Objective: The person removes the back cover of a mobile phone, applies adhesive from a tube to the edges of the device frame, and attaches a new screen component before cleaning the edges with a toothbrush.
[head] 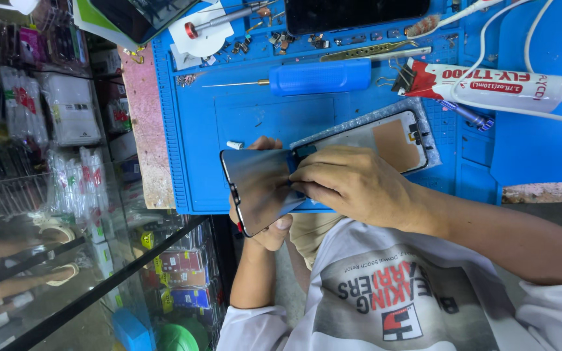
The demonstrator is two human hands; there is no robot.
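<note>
**Over the near edge of the blue mat: two hands on a phone screen panel**

Above the front edge of the blue work mat [196,130], a dark screen panel [258,188] is being held partly off the bench, its long axis running roughly across the picture, one end tipping toward the glass counter [66,260].

- Left hand [265,227] is coming up from beneath; thumb is showing above the panel's far edge, fingertips are curling round the near edge. Hand is closed on the panel, cradling it from below.
- Right hand [352,182] is lying on top, toward the end nearer the opened phone body [385,140]. Fingers are drawn together and pressing at the panel's edge; whether anything small is pinched between them cannot be told.
- Phone body is resting flat on the mat just beyond the right hand, its inside facing up, lying along nearly the same line as the panel.
- Panel and phone body are overlapping or touching under the right hand; the join is hidden.

Farther back on the mat: a blue-handled tool [320,77] and a white glue tube with a red end [489,86], both well apart from the hands.
</note>
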